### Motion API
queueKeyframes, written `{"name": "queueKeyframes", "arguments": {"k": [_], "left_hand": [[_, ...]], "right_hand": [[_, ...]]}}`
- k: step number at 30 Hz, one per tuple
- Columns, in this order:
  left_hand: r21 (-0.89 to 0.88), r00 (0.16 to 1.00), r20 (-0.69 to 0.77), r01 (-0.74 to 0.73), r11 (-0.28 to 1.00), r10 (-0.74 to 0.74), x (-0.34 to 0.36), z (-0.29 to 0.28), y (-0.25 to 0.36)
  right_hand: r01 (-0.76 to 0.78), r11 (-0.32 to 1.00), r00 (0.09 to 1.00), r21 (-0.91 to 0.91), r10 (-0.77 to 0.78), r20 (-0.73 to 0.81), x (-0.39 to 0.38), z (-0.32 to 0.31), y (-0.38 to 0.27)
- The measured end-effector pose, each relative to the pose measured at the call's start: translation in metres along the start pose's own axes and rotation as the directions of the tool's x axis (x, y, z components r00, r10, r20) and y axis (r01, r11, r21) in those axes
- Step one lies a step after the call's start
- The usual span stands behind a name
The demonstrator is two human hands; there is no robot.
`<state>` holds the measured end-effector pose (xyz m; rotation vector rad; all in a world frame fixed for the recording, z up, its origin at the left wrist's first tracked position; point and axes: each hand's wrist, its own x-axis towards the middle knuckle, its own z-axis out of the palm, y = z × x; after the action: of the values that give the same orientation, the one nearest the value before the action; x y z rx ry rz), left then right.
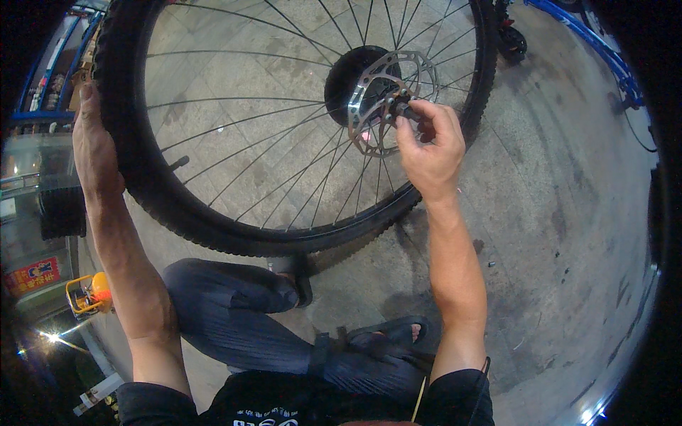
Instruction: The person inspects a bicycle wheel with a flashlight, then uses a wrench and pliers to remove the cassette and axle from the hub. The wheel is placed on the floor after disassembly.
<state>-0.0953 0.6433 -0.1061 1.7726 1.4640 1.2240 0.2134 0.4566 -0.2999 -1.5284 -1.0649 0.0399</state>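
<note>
A bicycle wheel [298,239] with a black knobby tyre and thin dark spokes stands tilted in front of me. My left hand [98,145] holds the tyre's outer left side, one digit stretched upward along it; the other fingers are mostly hidden. At the hub, a silver brake disc [357,97] with cut-outs sits in front of the black cassette-side hub body [339,92]. My right hand [435,145] is closed, thumb and fingers pinching the dark axle end [403,108] at the disc's centre. Bolts show around that centre.
A valve stem [180,163] sticks inward from the rim at lower left. My bent leg [231,291] and a sandal [391,332] are below the wheel. A blue frame [597,28] stands at upper right, a yellow-orange object [99,287] at left. Small bits lie on the grey floor [540,248].
</note>
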Motion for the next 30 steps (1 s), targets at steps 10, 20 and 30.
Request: {"name": "queueKeyframes", "arguments": {"k": [10, 20, 30], "left_hand": [[-0.051, 0.999, 0.031, 0.020, 0.999, -0.019, -0.004, 0.004, 0.005], [-0.073, 0.992, 0.075, 0.111, 0.991, -0.106, -0.005, 0.000, 0.009], [-0.090, 0.998, 0.015, 0.062, 0.994, -0.061, -0.009, 0.008, 0.013]], "right_hand": [[-0.040, 0.999, 0.999, 0.006, 0.040, -0.005, -0.001, 0.001, 0.004], [-0.060, 0.998, 0.998, -0.012, 0.060, 0.003, -0.001, 0.000, 0.001], [-0.070, 0.997, 0.997, -0.033, 0.071, 0.012, -0.001, -0.003, -0.002]]}}
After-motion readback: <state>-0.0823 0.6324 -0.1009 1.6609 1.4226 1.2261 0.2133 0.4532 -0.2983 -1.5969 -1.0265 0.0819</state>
